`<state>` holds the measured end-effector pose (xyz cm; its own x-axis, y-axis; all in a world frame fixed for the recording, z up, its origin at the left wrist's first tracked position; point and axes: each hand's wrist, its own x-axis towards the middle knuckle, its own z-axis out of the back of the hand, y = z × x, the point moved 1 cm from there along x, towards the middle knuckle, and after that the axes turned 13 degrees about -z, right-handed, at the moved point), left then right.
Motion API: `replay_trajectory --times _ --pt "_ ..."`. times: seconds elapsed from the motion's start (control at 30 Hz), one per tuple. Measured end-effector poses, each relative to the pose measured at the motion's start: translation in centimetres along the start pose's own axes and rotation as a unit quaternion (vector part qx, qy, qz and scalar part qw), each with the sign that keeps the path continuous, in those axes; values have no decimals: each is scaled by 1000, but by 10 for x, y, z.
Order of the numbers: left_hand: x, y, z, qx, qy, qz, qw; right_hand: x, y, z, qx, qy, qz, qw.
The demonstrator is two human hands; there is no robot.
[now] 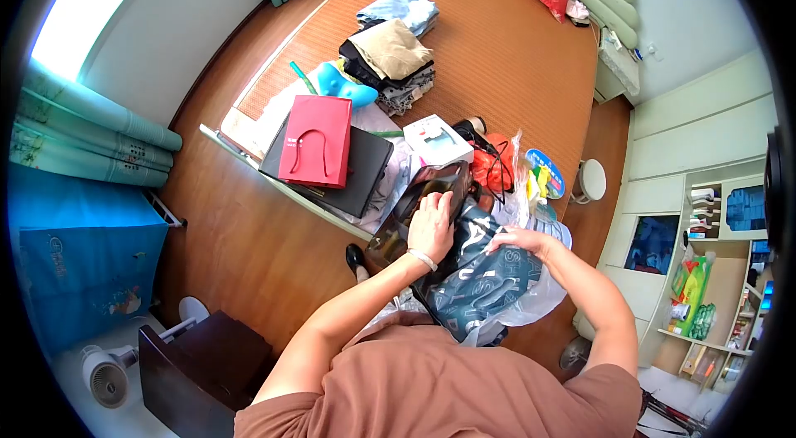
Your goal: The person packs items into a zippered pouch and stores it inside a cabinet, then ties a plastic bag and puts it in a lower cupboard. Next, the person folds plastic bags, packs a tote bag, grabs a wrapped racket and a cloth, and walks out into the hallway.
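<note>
My left hand, with a white bracelet at the wrist, is closed over a dark, glossy brown package near the bed's front edge. Its fingertips are partly hidden against that package. My right hand grips the upper edge of a dark teal plastic bag with pale lettering. The teal bag bulges in front of my body, and its contents are out of sight. Clear plastic shows around its right side. Just beyond my hands lies a white box with a picture printed on it.
On the bed are a red paper bag, a black flat case, a blue butterfly-shaped item, folded clothes, and an orange bag with black cords. A stool stands right; a dark chair stands lower left.
</note>
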<state>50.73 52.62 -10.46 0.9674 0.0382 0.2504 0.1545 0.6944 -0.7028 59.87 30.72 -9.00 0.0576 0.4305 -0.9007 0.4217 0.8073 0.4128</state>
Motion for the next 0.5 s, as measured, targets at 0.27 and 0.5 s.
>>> replay_trajectory --times 0.27,0.5 --pt "-2 13 9 59 2 -23 998 -10 9 -22 155 -138 28 978" --pt "-56 14 36 73 53 23 996 24 -40 -37 284 -273 124 910"
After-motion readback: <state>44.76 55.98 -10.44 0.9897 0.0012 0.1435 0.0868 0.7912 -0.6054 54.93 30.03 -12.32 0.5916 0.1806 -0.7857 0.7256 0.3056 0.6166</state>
